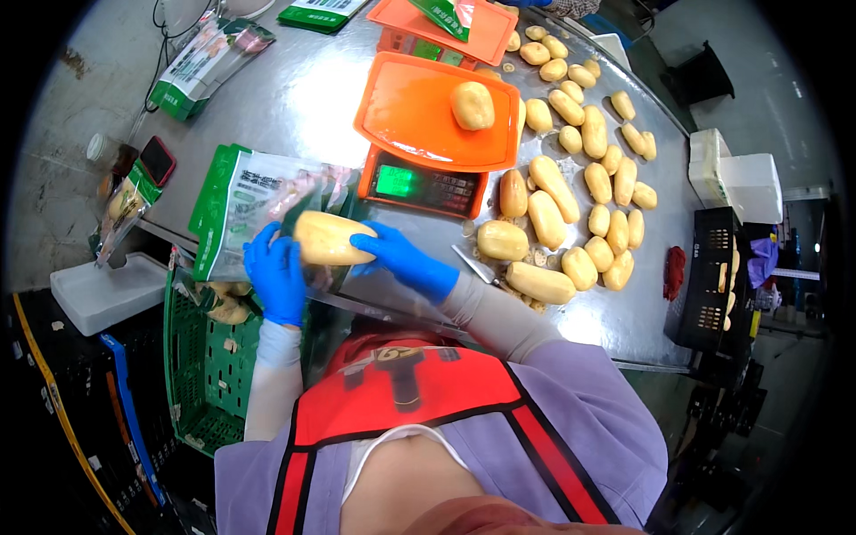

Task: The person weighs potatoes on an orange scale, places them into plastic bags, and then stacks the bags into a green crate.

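Observation:
My right hand (408, 257), in a blue glove, grips the right end of a peeled lotus root segment (329, 239). At its left end is my left hand (277, 273), also gloved, with bent fingers; whether they hold the root or bag film is hidden. Beneath both lies a stack of printed green-and-white plastic bags (231, 214). Just beyond, an orange digital scale (428, 190) has a lit green display. One short lotus root segment (472, 105) rests on its orange pan (408, 100).
Many lotus root segments (548, 221) cover the steel table's (642, 321) right side, near a knife (476, 265) and root slices. A second scale (461, 20) stands behind. Left are a phone (158, 161), a filled bag (127, 200) and a green crate (214, 374) below the edge.

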The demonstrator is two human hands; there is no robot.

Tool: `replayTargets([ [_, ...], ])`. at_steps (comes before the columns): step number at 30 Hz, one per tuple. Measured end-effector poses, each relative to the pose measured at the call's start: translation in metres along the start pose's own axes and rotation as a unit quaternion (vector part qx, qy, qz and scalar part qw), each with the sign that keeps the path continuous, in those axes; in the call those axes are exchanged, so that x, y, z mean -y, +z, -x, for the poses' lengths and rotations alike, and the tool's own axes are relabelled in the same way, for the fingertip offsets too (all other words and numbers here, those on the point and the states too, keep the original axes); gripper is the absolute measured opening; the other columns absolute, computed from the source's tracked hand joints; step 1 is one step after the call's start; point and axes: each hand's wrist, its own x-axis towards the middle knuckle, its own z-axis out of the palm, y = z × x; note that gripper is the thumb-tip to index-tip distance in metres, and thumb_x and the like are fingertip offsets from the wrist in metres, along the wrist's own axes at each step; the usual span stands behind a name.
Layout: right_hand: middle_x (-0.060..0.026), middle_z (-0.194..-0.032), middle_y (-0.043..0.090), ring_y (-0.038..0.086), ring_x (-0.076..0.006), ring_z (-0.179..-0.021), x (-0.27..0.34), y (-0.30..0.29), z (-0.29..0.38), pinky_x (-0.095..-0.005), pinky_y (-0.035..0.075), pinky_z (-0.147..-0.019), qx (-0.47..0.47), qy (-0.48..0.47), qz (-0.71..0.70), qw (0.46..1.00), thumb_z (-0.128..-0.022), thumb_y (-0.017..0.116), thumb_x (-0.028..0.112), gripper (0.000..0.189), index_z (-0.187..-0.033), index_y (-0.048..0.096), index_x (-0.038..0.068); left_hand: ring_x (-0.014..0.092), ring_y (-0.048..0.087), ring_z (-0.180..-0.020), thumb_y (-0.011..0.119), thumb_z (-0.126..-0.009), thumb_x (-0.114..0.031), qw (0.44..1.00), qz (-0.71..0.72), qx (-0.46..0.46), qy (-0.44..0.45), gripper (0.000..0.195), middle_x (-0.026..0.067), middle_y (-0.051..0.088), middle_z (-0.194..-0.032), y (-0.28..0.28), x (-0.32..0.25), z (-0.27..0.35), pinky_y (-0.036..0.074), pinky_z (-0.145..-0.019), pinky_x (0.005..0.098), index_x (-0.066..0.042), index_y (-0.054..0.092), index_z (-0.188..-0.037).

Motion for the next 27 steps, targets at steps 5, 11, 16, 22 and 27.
replayTargets([
  [5,-0.0203,-0.116,0.057,0.061,-0.0322,-0.101,-0.028,0.017,0.003,-0.0433,0.048,-0.082,-0.01,-0.315,0.468,0.826,-0.082,0.065,0.038,0.07,-0.136,0.037,0.003,0.035,0.056,-0.099,0.057,-0.083,-0.008,0.995,0.076,0.044,0.049,0.006,0.0154,0.061,-0.11,-0.001,-0.014,-0.008,0.034,-0.1,0.0461,-0.003,0.058,-0.085],
  [11,-0.0182,-0.109,0.058,0.061,-0.0247,-0.093,-0.055,0.016,-0.028,-0.0391,0.051,-0.077,-0.095,-0.196,0.103,0.971,-0.083,0.067,0.031,0.069,-0.134,0.034,0.0,0.035,0.052,-0.104,0.057,-0.084,-0.007,0.986,0.148,0.068,0.021,0.008,0.0193,0.056,-0.116,0.012,-0.025,0.013,0.038,-0.092,0.0411,0.0,0.054,-0.082],
  [16,-0.0135,-0.098,0.061,0.062,-0.0203,-0.085,-0.047,0.022,-0.027,-0.0337,0.051,-0.07,-0.091,-0.272,0.274,0.918,-0.082,0.065,0.02,0.044,-0.115,0.047,-0.003,0.033,0.052,-0.1,0.058,-0.082,-0.006,0.984,0.145,0.062,0.088,0.007,0.0161,0.056,-0.111,0.006,-0.048,0.0,0.039,-0.089,0.04,-0.003,0.053,-0.08],
  [22,-0.0108,-0.096,0.063,0.062,-0.0193,-0.083,-0.059,0.015,-0.051,-0.0337,0.05,-0.069,0.041,-0.316,0.402,0.859,-0.082,0.062,0.015,0.035,-0.112,0.052,0.001,0.032,0.051,-0.103,0.061,-0.08,-0.005,0.957,0.232,0.153,0.086,0.009,0.015,0.056,-0.11,0.012,-0.065,0.024,0.038,-0.092,0.0397,-0.003,0.053,-0.083],
  [27,-0.0104,-0.098,0.062,0.061,-0.0192,-0.085,-0.072,0.011,-0.102,-0.0331,0.049,-0.071,0.062,-0.23,0.085,0.968,-0.083,0.06,0.015,0.033,-0.113,0.053,0.001,0.025,0.049,-0.11,0.061,-0.083,-0.006,0.959,0.277,0.002,-0.064,0.016,0.0119,0.053,-0.117,0.006,-0.043,0.024,0.036,-0.099,0.0368,-0.003,0.056,-0.097],
])
